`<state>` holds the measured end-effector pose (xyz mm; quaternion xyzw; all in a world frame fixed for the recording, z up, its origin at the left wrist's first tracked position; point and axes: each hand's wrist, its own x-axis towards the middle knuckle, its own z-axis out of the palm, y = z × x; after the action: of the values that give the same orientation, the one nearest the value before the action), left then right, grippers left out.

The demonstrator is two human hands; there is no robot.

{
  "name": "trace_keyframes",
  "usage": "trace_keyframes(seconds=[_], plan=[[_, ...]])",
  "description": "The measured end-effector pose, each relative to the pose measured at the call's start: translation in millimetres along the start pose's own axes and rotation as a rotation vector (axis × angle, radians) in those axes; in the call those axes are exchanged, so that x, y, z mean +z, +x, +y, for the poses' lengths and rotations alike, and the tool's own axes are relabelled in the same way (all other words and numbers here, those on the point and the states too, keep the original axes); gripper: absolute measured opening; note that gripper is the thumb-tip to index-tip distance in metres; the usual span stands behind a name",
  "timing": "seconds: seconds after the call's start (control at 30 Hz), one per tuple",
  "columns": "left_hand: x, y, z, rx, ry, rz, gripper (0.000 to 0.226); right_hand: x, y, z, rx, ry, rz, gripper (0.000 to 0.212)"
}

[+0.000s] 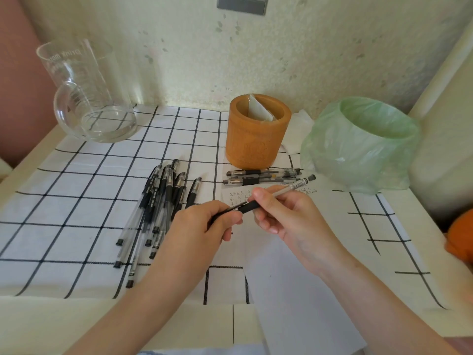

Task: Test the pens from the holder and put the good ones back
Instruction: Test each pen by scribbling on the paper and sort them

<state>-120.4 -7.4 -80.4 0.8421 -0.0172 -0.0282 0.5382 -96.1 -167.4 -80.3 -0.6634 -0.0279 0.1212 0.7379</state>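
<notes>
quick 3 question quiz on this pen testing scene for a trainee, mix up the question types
1. How many pens lie flat just in front of the holder? A one, B two, C six
2. True or false: pens stand inside the holder.
3. Fill in: the left hand and right hand together hold one ___.

Key: 1 B, the two pens. 2 false. 3 pen.

Left hand (207, 224) and right hand (289, 216) (fingers curled) pinch one pen (289, 188).
</notes>
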Motion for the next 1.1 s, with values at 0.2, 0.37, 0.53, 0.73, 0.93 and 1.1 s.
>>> trace_keyframes(seconds=[0.2,0.37,0.53,0.73,0.93,1.1], plan=[[1,-1,-1,-0.036,-0.079,0.001,0.02,1,0,-2,0.007,0.008,-0.029,0.025],[0,-1,2,-0.043,-0.154,-0.008,0.02,4,0,-3,0.022,0.039,-0.02,0.028],[-6,3,5,0.03,0.002,0.004,0.021,12,4,0,0.119,0.173,-0.018,0.029],[-14,3,-2,0.022,0.534,0.117,0.049,-1,24,-8,0.121,0.14,0.144,0.018],[-19,5,-15,-0.005,1.026,0.183,0.032,-10,45,-9,0.212,0.249,0.258,0.029],[-13,7,-20,-0.029,1.164,0.156,0.035,-11,47,-7,0.236,0.322,0.216,0.03]])
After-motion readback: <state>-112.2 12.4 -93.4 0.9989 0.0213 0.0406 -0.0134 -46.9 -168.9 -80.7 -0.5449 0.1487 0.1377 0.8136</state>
